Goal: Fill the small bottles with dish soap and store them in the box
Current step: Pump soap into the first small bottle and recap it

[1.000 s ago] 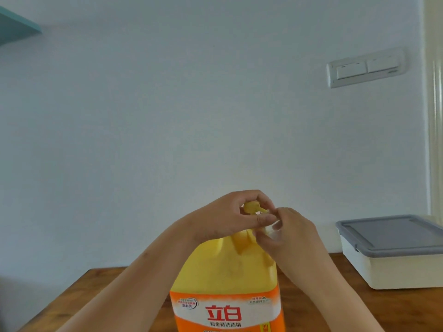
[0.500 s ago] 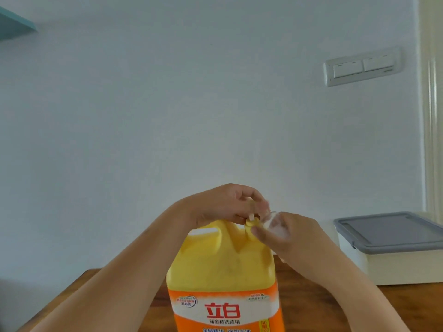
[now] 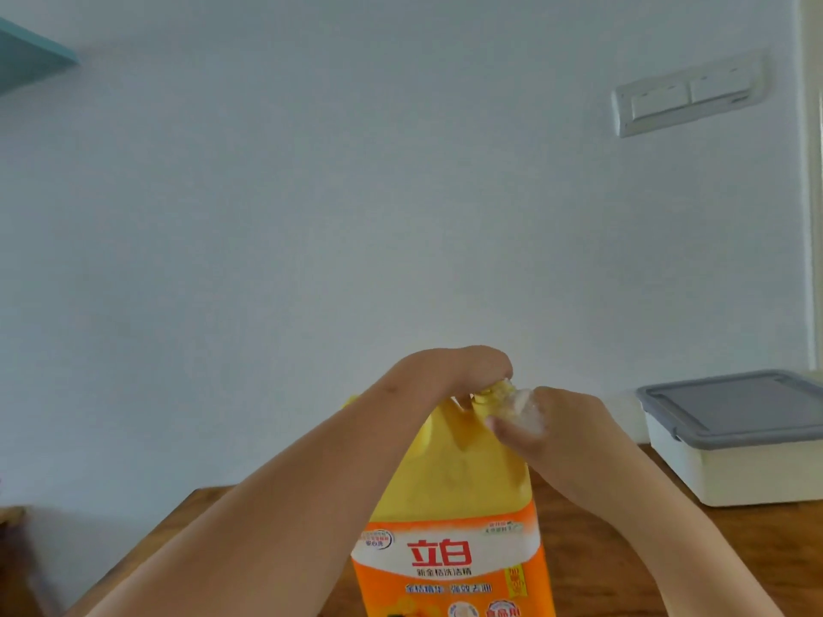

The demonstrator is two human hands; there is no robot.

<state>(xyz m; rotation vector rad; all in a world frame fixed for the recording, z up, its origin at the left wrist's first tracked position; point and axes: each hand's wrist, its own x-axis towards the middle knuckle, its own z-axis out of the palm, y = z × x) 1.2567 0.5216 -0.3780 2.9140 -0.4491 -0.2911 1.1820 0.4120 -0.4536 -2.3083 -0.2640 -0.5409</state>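
A large yellow dish soap jug with an orange label stands on the wooden table, close in front of me. My left hand lies over the top of the jug and presses down on its pump head, of which only a yellow tip shows. My right hand grips a small clear bottle and holds its mouth against the pump spout. Most of the small bottle is hidden in my fingers. The white box with a grey lid sits shut at the right.
A plain white wall stands right behind the table. A double light switch is mounted high on the right. A teal shelf corner juts in at the upper left. The table's left edge runs near my left forearm.
My left hand has pushed downward on the pump head. My right hand has followed with the small bottle, staying at the spout. The view has shifted slightly.
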